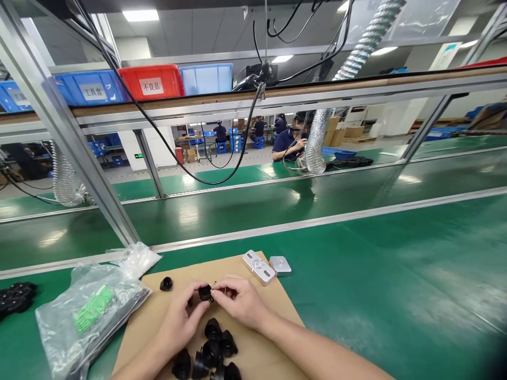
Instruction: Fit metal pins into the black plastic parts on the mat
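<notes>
At left: clear bag (95, 316) on green tabletop (376, 274). Next, left grip (182, 317) closed around black part (205, 293), held over brown sheet (257, 359), between both grips. Probably light, stiff, perhaps slick; best taken by outer wall, sparing rim. Then right grip (242, 306), pinching part's right edge; any smaller piece there, cannot tell. Farther right: metal blocks (259, 266), side by side.

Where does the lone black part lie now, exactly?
In the head view, the lone black part lies on the brown sheet, near its upper left corner, beyond the left hand.
</notes>
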A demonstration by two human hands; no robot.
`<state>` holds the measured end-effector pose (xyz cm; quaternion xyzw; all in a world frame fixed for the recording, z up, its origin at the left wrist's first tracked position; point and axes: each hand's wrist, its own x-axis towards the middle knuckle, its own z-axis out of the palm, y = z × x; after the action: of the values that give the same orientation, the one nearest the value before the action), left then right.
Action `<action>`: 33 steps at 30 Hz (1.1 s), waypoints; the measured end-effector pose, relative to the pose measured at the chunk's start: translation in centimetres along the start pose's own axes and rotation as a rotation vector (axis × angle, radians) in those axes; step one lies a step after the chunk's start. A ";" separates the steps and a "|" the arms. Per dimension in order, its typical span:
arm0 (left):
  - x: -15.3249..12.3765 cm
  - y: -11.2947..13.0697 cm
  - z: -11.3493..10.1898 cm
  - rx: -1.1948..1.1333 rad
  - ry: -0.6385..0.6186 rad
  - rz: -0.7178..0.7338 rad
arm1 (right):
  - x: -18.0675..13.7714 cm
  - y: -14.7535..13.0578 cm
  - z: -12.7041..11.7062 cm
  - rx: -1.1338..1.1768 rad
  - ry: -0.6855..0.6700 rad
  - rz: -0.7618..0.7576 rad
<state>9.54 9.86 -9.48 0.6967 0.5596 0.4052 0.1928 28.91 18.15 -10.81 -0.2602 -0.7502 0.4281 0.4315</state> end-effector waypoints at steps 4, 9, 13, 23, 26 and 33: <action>-0.3 -0.2 0.1 -0.001 0.036 -0.034 | -0.2 0.0 0.1 -0.012 -0.034 -0.040; -0.9 -0.1 0.5 -0.162 -0.041 -0.053 | -0.4 -0.3 0.1 -0.011 -0.048 -0.118; -1.1 -0.3 0.6 -0.262 -0.083 -0.063 | -0.6 -0.2 0.4 0.038 -0.055 -0.151; -1.2 -0.4 0.9 -0.239 -0.075 0.000 | -0.7 -0.3 0.5 -0.152 -0.034 -0.238; -1.2 -0.3 0.9 -0.250 -0.071 0.010 | -0.7 -0.6 0.5 -0.203 -0.044 -0.244; -1.0 -0.6 1.0 -0.257 -0.074 0.018 | -0.6 -0.7 0.3 -0.252 -0.077 -0.262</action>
<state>9.89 9.33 -10.88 0.6857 0.4892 0.4494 0.2974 28.99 17.23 -10.57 -0.1956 -0.8414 0.2807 0.4184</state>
